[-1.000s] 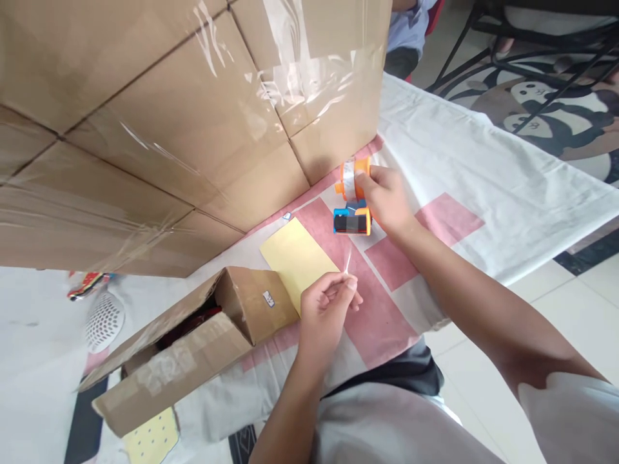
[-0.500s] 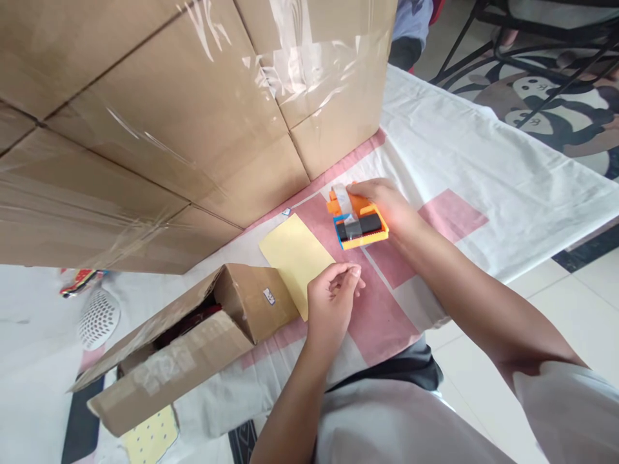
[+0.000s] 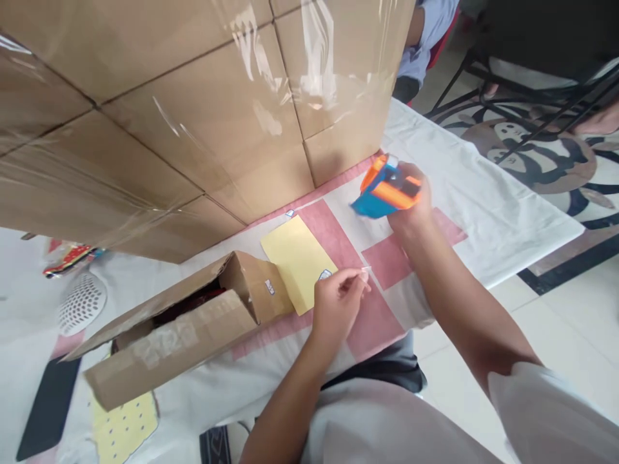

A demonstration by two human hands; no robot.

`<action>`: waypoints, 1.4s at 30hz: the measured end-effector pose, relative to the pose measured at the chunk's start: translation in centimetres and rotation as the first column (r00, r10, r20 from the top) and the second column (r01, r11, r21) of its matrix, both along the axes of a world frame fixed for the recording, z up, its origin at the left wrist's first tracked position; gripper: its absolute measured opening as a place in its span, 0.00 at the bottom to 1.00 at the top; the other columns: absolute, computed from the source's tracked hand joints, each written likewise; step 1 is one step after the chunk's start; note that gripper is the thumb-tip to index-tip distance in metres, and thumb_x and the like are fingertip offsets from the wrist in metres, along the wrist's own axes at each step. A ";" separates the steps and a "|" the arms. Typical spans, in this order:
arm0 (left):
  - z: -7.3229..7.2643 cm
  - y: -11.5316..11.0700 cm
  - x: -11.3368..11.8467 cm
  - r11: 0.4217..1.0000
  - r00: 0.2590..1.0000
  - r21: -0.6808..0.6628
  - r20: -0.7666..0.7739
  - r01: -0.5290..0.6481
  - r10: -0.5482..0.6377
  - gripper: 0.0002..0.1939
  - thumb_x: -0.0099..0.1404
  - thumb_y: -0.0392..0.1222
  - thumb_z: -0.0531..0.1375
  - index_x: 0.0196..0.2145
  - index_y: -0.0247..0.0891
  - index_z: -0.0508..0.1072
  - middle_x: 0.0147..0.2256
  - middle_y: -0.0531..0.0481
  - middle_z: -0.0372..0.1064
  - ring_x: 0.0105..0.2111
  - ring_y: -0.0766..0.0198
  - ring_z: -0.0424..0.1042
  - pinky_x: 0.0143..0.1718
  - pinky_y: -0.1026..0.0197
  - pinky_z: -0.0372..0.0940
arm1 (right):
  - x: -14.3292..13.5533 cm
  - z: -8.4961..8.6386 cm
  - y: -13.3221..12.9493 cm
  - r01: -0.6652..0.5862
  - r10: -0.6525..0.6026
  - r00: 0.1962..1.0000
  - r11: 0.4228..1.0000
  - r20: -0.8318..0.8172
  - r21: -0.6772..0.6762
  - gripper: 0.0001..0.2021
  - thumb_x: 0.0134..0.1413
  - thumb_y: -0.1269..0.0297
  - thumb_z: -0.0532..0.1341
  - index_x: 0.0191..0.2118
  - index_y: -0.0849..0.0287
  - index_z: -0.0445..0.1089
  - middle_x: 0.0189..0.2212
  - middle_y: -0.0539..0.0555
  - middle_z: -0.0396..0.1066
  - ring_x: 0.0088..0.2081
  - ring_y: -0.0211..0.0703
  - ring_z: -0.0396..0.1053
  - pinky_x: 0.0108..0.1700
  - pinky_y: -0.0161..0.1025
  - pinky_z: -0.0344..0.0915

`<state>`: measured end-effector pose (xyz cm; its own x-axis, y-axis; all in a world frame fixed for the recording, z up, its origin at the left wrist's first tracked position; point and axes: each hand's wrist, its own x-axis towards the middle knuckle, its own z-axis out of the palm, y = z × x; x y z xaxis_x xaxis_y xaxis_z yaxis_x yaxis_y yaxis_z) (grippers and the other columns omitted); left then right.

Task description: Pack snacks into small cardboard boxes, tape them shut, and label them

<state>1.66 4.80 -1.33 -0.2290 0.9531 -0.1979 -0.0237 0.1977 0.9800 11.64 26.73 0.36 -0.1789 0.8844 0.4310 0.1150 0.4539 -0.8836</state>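
My right hand (image 3: pixel 409 200) is closed around an orange and blue packing tape dispenser (image 3: pixel 384 190), held above the cloth and tilted with its blue plate toward the lower left. Motion blurs it somewhat. Lower and to the left, my left hand (image 3: pixel 341 296) has its thumb and fingertips pinched together. A tiny clear sliver (image 3: pixel 366 268) shows at those fingertips, possibly tape; its kind is unclear. Beside that hand lies a yellow sheet of paper (image 3: pixel 294 258), with a small blue-edged sticker (image 3: pixel 325 274) at its right edge.
A wall of taped cardboard boxes (image 3: pixel 203 135) rises behind. An open long carton (image 3: pixel 193 335) lies left of the paper. Further left are a white perforated object (image 3: pixel 83 303), a dark flat phone-like item (image 3: pixel 48 409) and spotted yellow paper (image 3: pixel 126 422). A seated person's sleeve (image 3: pixel 428 32) shows behind.
My right hand has moved up and right and turned the tape dispenser, so its blue plate now faces me. My left hand stays pinched, slightly further right; the camera view has shifted too.
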 end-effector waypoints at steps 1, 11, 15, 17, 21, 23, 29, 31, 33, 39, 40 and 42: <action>0.0 0.0 -0.1 1.000 1.000 0.004 0.026 -0.007 0.007 0.12 0.66 0.48 0.64 0.34 0.37 0.81 0.26 0.49 0.76 0.26 0.65 0.71 0.31 0.63 0.66 | -0.2 -0.2 -0.4 0.070 -0.071 0.996 0.997 -0.049 -0.028 0.29 0.66 0.33 0.44 0.26 0.51 0.56 0.21 0.50 0.58 0.27 0.45 0.64 0.32 0.44 0.66; 1.2 -1.9 -1.9 0.995 0.992 0.044 0.095 -0.086 0.081 0.15 0.62 0.52 0.67 0.34 0.35 0.80 0.26 0.48 0.76 0.25 0.67 0.71 0.31 0.63 0.68 | -2.9 -3.4 -2.7 0.224 -0.228 0.944 0.974 0.238 0.045 0.21 0.54 0.43 0.66 0.26 0.55 0.64 0.26 0.51 0.66 0.34 0.46 0.64 0.41 0.44 0.61; 1.4 -3.0 -2.6 0.991 0.989 0.063 0.095 -0.121 0.115 0.15 0.63 0.52 0.67 0.34 0.36 0.80 0.26 0.48 0.76 0.25 0.66 0.72 0.30 0.63 0.68 | 0.3 -0.2 -5.1 0.353 -0.357 0.925 0.934 0.133 0.053 0.23 0.43 0.46 0.75 0.34 0.56 0.69 0.31 0.51 0.69 0.33 0.44 0.64 0.37 0.42 0.62; 1.6 -3.7 -2.8 0.989 0.989 0.072 0.083 -0.128 0.122 0.14 0.63 0.52 0.66 0.35 0.36 0.80 0.26 0.48 0.76 0.26 0.65 0.73 0.30 0.64 0.68 | 1.6 1.8 -8.4 0.090 -0.073 0.980 0.992 0.184 -0.090 0.21 0.55 0.42 0.69 0.30 0.57 0.72 0.26 0.51 0.69 0.29 0.41 0.64 0.32 0.41 0.61; 2.0 -5.2 -3.2 0.992 0.997 0.092 0.005 -0.083 0.083 0.11 0.66 0.48 0.65 0.37 0.38 0.82 0.27 0.49 0.77 0.28 0.65 0.74 0.32 0.64 0.68 | 1.9 3.9 -14.6 -0.417 0.527 0.844 0.762 0.099 -0.496 0.25 0.62 0.40 0.62 0.27 0.58 0.78 0.21 0.51 0.69 0.25 0.40 0.65 0.29 0.39 0.61; 2.1 -5.9 -3.3 0.993 0.996 0.109 -0.073 -0.040 0.048 0.10 0.68 0.47 0.64 0.37 0.38 0.82 0.28 0.49 0.78 0.28 0.64 0.75 0.33 0.64 0.68 | 1.2 4.0 -16.1 -0.507 0.610 0.792 0.660 0.001 -0.554 0.22 0.61 0.43 0.64 0.28 0.58 0.78 0.23 0.51 0.71 0.26 0.40 0.67 0.31 0.39 0.62; 2.3 -7.6 -4.1 0.992 0.994 0.100 -0.062 -0.079 0.085 0.10 0.67 0.46 0.64 0.37 0.38 0.82 0.27 0.49 0.78 0.28 0.64 0.76 0.31 0.64 0.68 | -1.1 5.0 -17.2 -0.463 0.497 0.867 0.829 0.035 -0.312 0.17 0.55 0.55 0.72 0.22 0.60 0.73 0.19 0.47 0.64 0.23 0.34 0.59 0.26 0.36 0.54; 3.0 -8.3 -4.7 0.985 0.991 0.113 -0.007 -0.130 0.132 0.11 0.66 0.47 0.65 0.37 0.38 0.82 0.27 0.49 0.77 0.27 0.64 0.76 0.29 0.65 0.67 | -2.1 5.9 -17.8 -0.446 0.461 0.885 0.879 0.064 -0.166 0.13 0.57 0.60 0.70 0.25 0.60 0.75 0.22 0.48 0.69 0.25 0.35 0.62 0.28 0.36 0.57; 4.1 -9.4 -5.5 0.971 0.983 0.154 0.026 -0.184 0.182 0.11 0.66 0.49 0.66 0.36 0.38 0.82 0.28 0.49 0.77 0.25 0.65 0.75 0.27 0.66 0.66 | -3.4 7.1 -18.6 -0.448 0.449 0.892 0.894 0.046 -0.028 0.10 0.58 0.64 0.69 0.27 0.59 0.76 0.23 0.49 0.70 0.26 0.35 0.63 0.29 0.36 0.58; 8.2 -13.0 -8.5 0.883 0.904 0.222 -0.009 -0.414 0.427 0.10 0.63 0.48 0.69 0.37 0.39 0.82 0.22 0.53 0.72 0.22 0.69 0.70 0.22 0.69 0.61 | -9.1 11.9 -19.9 -0.632 0.623 0.775 0.767 0.109 0.113 0.12 0.59 0.71 0.65 0.24 0.60 0.72 0.22 0.48 0.68 0.26 0.33 0.62 0.29 0.35 0.57; 8.6 -13.4 -9.0 0.856 0.878 0.230 -0.014 -0.463 0.478 0.10 0.63 0.48 0.69 0.37 0.39 0.82 0.22 0.54 0.72 0.22 0.70 0.70 0.22 0.69 0.60 | -10.3 12.5 -19.8 -0.671 0.658 0.741 0.732 0.136 0.121 0.13 0.59 0.72 0.65 0.23 0.60 0.71 0.22 0.48 0.68 0.26 0.33 0.62 0.29 0.35 0.56; 9.2 -13.7 -9.8 0.803 0.828 0.248 -0.012 -0.541 0.561 0.14 0.62 0.47 0.70 0.44 0.39 0.81 0.22 0.54 0.72 0.21 0.70 0.68 0.21 0.69 0.61 | -12.5 13.1 -19.5 -0.737 0.712 0.675 0.659 0.194 0.147 0.13 0.59 0.72 0.64 0.22 0.61 0.70 0.22 0.48 0.65 0.27 0.33 0.61 0.29 0.35 0.55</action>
